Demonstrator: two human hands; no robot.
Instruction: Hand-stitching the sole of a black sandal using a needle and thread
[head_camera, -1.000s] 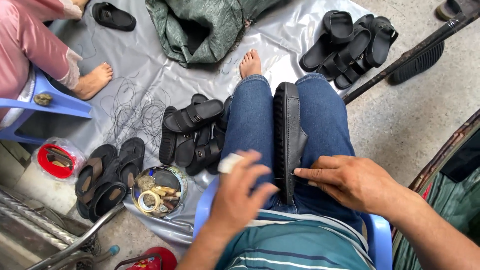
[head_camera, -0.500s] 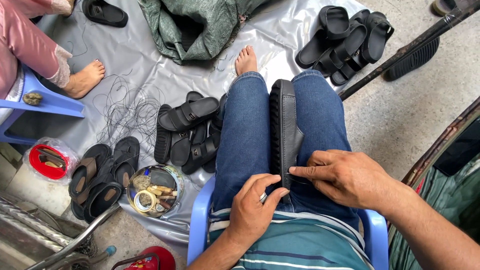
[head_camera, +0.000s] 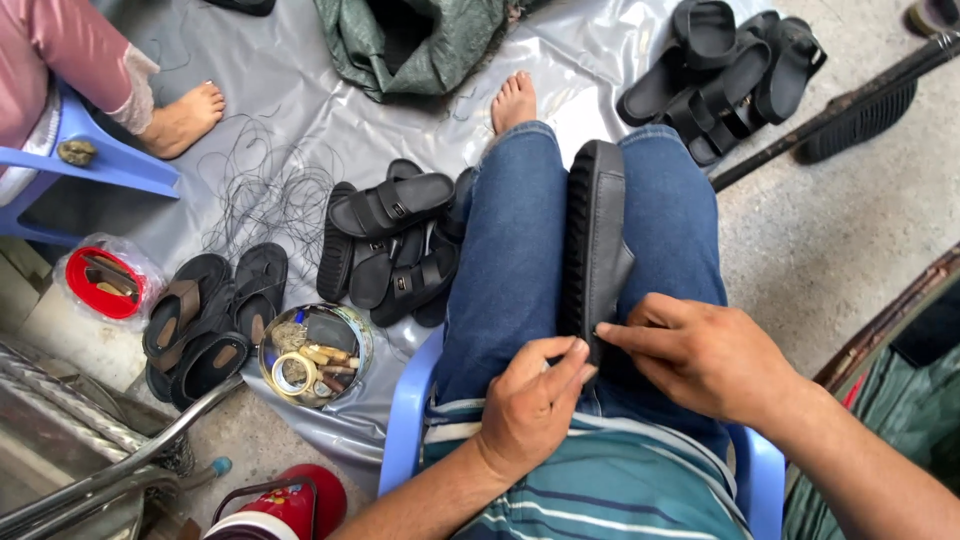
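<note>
A black sandal (head_camera: 592, 235) stands on its edge between my knees, sole to the left, clamped by my blue jeans. My left hand (head_camera: 535, 405) pinches the near end of the sandal with thumb and fingers. My right hand (head_camera: 700, 355) meets it from the right, its fingertips pressed on the same near edge of the sole. Whether a needle or thread is between the fingers cannot be seen. I sit on a blue plastic chair (head_camera: 405, 420).
A pile of black sandals (head_camera: 390, 245) lies left of my leg, another pile (head_camera: 725, 70) at top right, brown-lined ones (head_camera: 205, 320) further left. A round tin of small parts (head_camera: 312, 355), loose black thread (head_camera: 265, 190), a green sack (head_camera: 420, 40). Another person's foot (head_camera: 185, 115) at left.
My left hand has come down from over my thigh onto the sandal's near end, beside the right hand. The white object it held a second ago is out of sight.
</note>
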